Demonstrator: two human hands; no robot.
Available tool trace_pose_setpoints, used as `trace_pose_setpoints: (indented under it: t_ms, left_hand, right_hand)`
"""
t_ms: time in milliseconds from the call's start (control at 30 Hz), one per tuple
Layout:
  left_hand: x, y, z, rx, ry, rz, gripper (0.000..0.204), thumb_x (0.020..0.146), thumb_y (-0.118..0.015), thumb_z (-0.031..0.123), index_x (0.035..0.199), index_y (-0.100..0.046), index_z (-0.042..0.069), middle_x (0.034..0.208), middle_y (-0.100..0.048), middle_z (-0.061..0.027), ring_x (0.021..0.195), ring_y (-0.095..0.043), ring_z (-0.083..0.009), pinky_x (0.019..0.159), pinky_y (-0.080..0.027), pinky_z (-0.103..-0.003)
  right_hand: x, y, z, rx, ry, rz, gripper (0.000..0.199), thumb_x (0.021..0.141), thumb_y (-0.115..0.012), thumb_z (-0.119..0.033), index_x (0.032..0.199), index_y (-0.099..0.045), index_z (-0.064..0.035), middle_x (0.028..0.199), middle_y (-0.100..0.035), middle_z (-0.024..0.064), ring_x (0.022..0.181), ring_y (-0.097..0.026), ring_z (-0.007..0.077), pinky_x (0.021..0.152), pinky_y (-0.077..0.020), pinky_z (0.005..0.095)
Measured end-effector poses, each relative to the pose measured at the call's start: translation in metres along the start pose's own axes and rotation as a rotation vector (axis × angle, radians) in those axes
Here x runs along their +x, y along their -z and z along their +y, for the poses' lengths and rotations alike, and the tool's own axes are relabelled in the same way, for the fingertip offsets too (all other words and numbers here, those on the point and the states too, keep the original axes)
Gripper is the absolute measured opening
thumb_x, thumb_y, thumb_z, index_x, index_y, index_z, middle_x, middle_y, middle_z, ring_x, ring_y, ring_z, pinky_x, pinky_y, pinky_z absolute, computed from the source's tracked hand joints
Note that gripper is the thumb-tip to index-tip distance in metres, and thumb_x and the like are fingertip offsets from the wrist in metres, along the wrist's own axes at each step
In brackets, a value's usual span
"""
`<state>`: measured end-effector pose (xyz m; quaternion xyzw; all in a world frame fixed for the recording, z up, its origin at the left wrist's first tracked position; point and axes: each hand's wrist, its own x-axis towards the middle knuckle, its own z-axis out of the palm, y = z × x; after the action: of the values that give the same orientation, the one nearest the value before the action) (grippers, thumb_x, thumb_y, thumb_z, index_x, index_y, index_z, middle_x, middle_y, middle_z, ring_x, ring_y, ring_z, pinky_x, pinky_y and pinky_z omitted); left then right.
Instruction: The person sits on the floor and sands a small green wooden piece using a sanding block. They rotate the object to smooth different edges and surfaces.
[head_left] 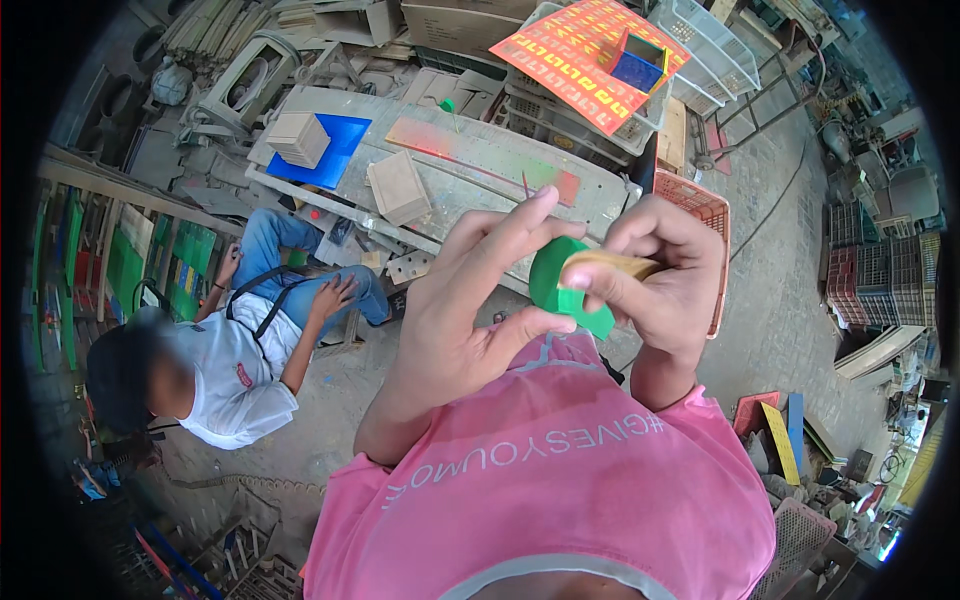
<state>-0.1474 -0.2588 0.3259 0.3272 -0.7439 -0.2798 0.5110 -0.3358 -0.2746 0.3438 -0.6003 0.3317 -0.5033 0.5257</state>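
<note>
I see my left hand (450, 320) cupping a round green painted disc (560, 285) at chest height, right hand (665, 275) pinching a tan block (612, 264) against it; stiff, light, best held by the rim.

The round green painted piece (556, 285) is half covered by the fingers of both hands; the thin tan wooden strip (615, 264) disappears into the right hand (665, 275). The seated person's face is blurred.

a single head-worn fisheye is looking steeply down, close over the hands; the workbench (470, 160) is lying toward twelve o'clock.
</note>
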Motion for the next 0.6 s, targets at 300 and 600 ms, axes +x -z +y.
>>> trace_pose_setpoints:
  t_ms: [300, 600]
  left_hand:
    - [-0.014, -0.005, -0.007, -0.431, 0.156, 0.003, 0.067, 0.077, -0.077, 0.024, 0.130, -0.046, -0.005, 0.120, -0.058, -0.0201, 0.113, -0.056, -0.0255, 0.095, -0.044, -0.035]
    - [-0.019, -0.015, -0.011, -0.800, 0.205, 0.140, 0.040, 0.082, -0.070, 0.008, 0.116, -0.052, -0.001, 0.126, -0.052, -0.0250, 0.114, -0.057, -0.0319, 0.092, -0.052, -0.041]
  right_hand:
    - [-0.015, -0.002, 0.010, 0.129, 0.187, 0.256, 0.023, 0.078, -0.073, 0.003, 0.085, -0.051, 0.0018, 0.072, -0.066, 0.0125, 0.057, -0.064, 0.0093, 0.044, -0.0465, 0.0179]
    - [-0.024, -0.006, 0.015, 0.313, 0.036, 0.147, 0.024, 0.085, -0.066, 0.000, 0.100, -0.047, 0.0001, 0.077, -0.066, 0.0130, 0.052, -0.061, 0.0093, 0.039, -0.0431, 0.0168]
